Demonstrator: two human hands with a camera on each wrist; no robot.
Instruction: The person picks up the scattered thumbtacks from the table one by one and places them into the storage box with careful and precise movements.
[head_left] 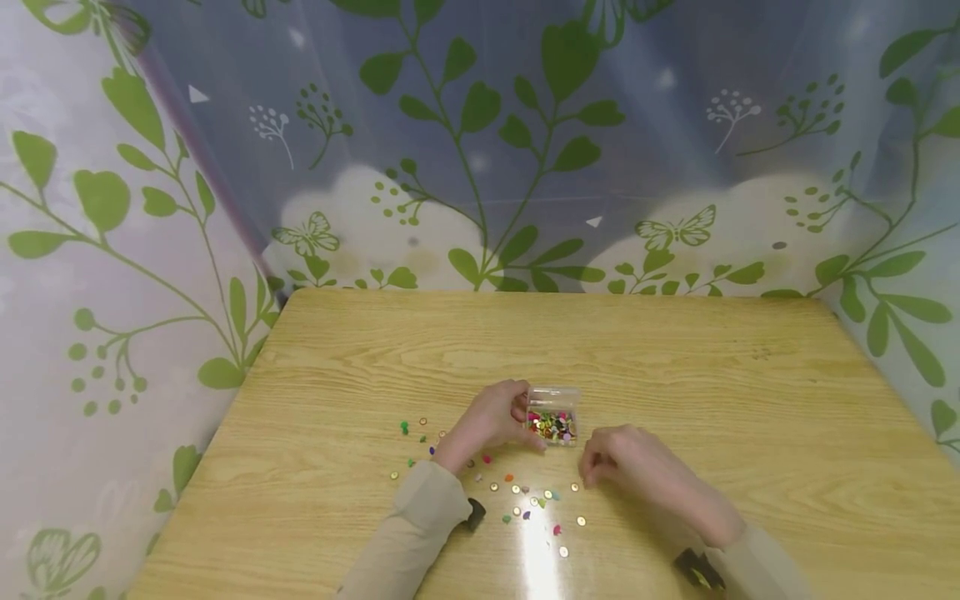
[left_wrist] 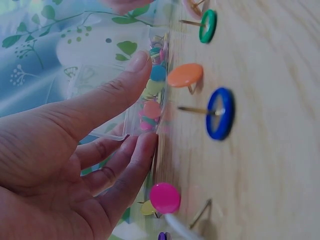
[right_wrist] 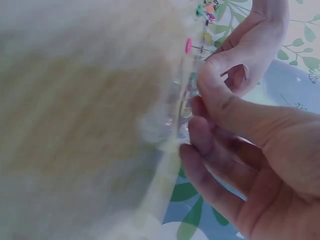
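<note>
My left hand [head_left: 491,417] grips a small clear plastic box [head_left: 553,442] from its left side, thumb at the near side and fingers behind. The box's hinged lid [head_left: 555,393] stands raised at the back. Inside lie many colourful thumbtacks [left_wrist: 158,72]. My right hand [head_left: 630,462] is low over the table, right of the box, with its fingers bent and thumb near the index finger. I cannot tell whether a thumbtack is between them. A brass-coloured thumbtack [head_left: 574,487] lies close to its fingertips. In the left wrist view, orange [left_wrist: 185,75] and blue thumbtacks [left_wrist: 220,114] lie beside the box.
Loose thumbtacks in several colours are scattered on the wooden table [head_left: 375,358] left of and in front of the box, some point-up. A green one [head_left: 404,427] lies far left. A leaf-patterned curtain [head_left: 480,150] hangs behind the table's back edge.
</note>
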